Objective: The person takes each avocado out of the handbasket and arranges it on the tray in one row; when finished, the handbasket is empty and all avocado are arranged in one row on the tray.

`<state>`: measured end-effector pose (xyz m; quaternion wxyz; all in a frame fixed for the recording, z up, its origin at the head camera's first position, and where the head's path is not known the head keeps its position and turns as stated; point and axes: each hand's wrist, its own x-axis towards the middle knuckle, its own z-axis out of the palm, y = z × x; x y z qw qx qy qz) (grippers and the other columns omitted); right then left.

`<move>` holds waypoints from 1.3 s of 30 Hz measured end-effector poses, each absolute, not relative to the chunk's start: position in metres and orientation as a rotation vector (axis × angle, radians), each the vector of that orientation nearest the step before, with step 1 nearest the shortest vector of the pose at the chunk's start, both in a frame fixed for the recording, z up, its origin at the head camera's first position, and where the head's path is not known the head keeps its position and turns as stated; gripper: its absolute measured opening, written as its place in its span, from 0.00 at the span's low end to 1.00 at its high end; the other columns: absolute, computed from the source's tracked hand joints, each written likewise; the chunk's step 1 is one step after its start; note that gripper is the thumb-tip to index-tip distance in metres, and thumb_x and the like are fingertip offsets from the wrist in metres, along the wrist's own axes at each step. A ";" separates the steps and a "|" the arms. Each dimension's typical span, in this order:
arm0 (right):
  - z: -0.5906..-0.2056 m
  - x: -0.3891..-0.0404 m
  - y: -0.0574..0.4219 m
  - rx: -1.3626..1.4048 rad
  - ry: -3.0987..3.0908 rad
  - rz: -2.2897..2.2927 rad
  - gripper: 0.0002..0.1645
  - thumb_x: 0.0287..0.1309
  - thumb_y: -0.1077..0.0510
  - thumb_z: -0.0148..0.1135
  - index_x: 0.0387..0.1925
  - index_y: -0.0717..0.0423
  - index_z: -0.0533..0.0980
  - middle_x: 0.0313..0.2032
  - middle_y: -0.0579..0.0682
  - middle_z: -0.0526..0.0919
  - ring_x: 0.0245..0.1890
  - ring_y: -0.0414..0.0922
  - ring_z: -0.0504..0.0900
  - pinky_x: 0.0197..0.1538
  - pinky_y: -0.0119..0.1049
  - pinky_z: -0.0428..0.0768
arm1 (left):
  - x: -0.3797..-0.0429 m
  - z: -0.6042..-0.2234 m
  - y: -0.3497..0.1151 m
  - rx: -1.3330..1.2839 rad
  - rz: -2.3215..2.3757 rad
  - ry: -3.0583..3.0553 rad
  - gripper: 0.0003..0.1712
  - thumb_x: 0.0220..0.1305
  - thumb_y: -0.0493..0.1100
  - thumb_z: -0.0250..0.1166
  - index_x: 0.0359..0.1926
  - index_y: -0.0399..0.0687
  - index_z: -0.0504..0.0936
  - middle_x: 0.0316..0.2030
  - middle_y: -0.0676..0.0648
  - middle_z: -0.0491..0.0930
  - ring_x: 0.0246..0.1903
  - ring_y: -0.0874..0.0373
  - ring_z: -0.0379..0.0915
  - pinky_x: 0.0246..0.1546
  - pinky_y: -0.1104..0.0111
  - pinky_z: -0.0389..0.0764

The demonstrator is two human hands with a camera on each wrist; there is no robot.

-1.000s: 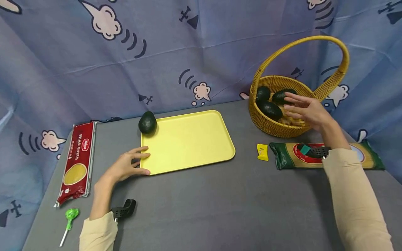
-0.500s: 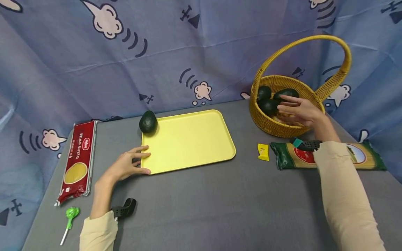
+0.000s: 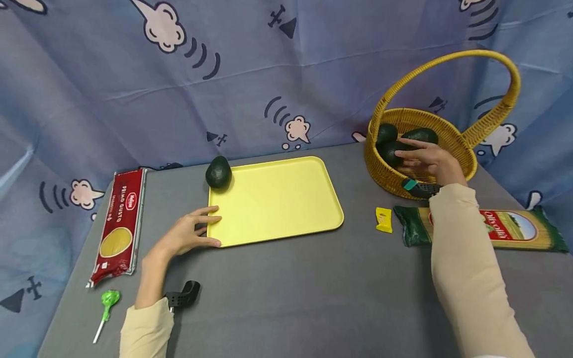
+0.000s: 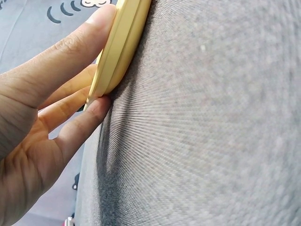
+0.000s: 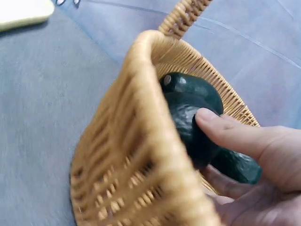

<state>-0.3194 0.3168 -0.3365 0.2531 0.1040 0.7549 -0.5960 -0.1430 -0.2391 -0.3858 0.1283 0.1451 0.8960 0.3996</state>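
My left hand [image 3: 184, 234] holds the near left corner of a yellow tray [image 3: 277, 201]. In the left wrist view the thumb lies along the tray's side and a fingertip touches its corner. A dark green avocado [image 3: 218, 173] sits at the tray's far left corner. At the right, my right hand [image 3: 433, 161] reaches inside a wicker basket [image 3: 376, 171] with a tall handle. Its thumb presses on one avocado [image 5: 186, 125], with fingers around the lower side, partly hidden. Two more avocados, one at the rear left [image 3: 387, 133] and one behind [image 3: 422, 135], lie beside it.
A red spaghetti packet [image 3: 120, 223] and a green lollipop [image 3: 107, 306] lie at the left. A small yellow wrapped sweet [image 3: 383, 220] is in front of the basket. Beside it a green-ended spaghetti packet [image 3: 515, 228] lies partly under the right forearm. A patterned curtain [image 3: 250, 59] hangs behind.
My right hand has moved left and lower into the basket and taken hold of the front avocado. The left hand stays at the tray. The whole head view has shifted slightly.
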 end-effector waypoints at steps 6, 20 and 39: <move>-0.338 -0.318 0.313 0.314 2.192 -1.485 0.49 0.61 0.36 0.56 0.75 0.43 0.45 0.64 0.44 0.65 0.33 0.33 0.79 0.44 0.22 0.80 | -0.144 -0.387 -0.239 0.402 1.177 2.593 0.38 0.49 0.39 0.76 0.60 0.27 0.72 0.68 0.34 0.59 0.64 0.37 0.60 0.60 0.56 0.75; -0.339 -0.315 0.323 0.248 2.103 -1.565 0.49 0.65 0.46 0.58 0.76 0.45 0.40 0.27 0.37 0.84 0.29 0.37 0.85 0.37 0.23 0.84 | -0.143 -0.387 -0.238 0.414 1.164 2.600 0.38 0.49 0.39 0.76 0.60 0.27 0.73 0.67 0.33 0.59 0.65 0.36 0.57 0.60 0.56 0.75; -0.344 -0.308 0.341 0.243 2.085 -1.654 0.49 0.61 0.54 0.63 0.75 0.41 0.46 0.74 0.57 0.30 0.37 0.35 0.84 0.54 0.36 0.83 | -0.143 -0.384 -0.238 0.404 1.129 2.606 0.39 0.50 0.40 0.76 0.61 0.28 0.72 0.68 0.34 0.59 0.65 0.37 0.59 0.59 0.58 0.75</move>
